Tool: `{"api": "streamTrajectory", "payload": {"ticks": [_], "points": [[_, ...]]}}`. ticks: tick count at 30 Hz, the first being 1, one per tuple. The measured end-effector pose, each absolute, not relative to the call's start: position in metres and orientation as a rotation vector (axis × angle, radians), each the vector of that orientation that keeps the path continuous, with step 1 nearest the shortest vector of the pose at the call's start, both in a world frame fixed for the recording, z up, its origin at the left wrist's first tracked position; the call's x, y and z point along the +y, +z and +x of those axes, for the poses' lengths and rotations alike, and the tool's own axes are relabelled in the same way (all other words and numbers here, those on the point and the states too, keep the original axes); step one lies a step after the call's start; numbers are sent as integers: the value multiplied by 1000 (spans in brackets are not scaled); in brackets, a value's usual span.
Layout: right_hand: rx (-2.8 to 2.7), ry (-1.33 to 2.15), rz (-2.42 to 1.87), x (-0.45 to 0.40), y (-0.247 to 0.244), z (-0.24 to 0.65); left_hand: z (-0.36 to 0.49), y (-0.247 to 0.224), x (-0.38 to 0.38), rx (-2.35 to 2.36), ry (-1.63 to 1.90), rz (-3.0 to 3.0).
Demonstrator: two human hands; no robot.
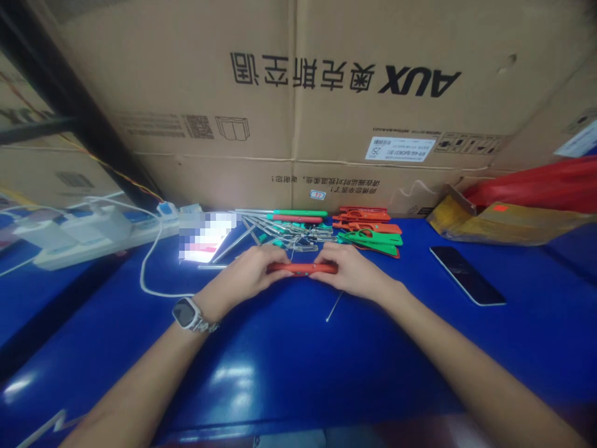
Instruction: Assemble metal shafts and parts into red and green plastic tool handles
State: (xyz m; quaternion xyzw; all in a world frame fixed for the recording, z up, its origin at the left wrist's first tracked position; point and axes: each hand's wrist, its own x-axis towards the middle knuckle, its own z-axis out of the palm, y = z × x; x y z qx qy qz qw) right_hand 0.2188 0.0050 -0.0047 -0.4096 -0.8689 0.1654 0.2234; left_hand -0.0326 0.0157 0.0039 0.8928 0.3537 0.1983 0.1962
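My left hand point(261, 269) and my right hand point(347, 270) are both closed on a long red plastic handle point(301, 269), held level just above the blue table. A thin metal rod point(212, 267) shows to the left of my left hand; I cannot tell whether it belongs to the handle. Below my right hand lies a thin metal pin point(334, 307). Just beyond my hands is a tangle of small clear and metal parts point(305, 236). Behind it lie a green-handled tool point(303, 213) and a red-handled tool point(298, 219). Orange handle pieces point(368, 228) and green handle pieces point(375, 238) lie right of them.
A lit phone screen point(209, 239) and a white power strip point(112, 239) with chargers are at the left, its white cable point(144, 267) curving over the table. A dark phone point(466, 275) and an open yellow box point(508, 224) are at the right. A large cardboard box point(326, 124) stands behind.
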Motion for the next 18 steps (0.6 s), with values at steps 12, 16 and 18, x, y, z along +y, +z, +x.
{"api": "streamTrajectory", "payload": {"ticks": [12, 16, 18], "points": [[-2186, 334, -1084, -4, -6, 207, -25, 15, 6, 1335, 1146, 2692], [-1997, 275, -1119, -11, -12, 193, -5, 6, -2, 1503, 1711, 1948], [-1945, 269, -1127, -16, -13, 183, 11, 0, -2, 1402, 1662, 1474]]}}
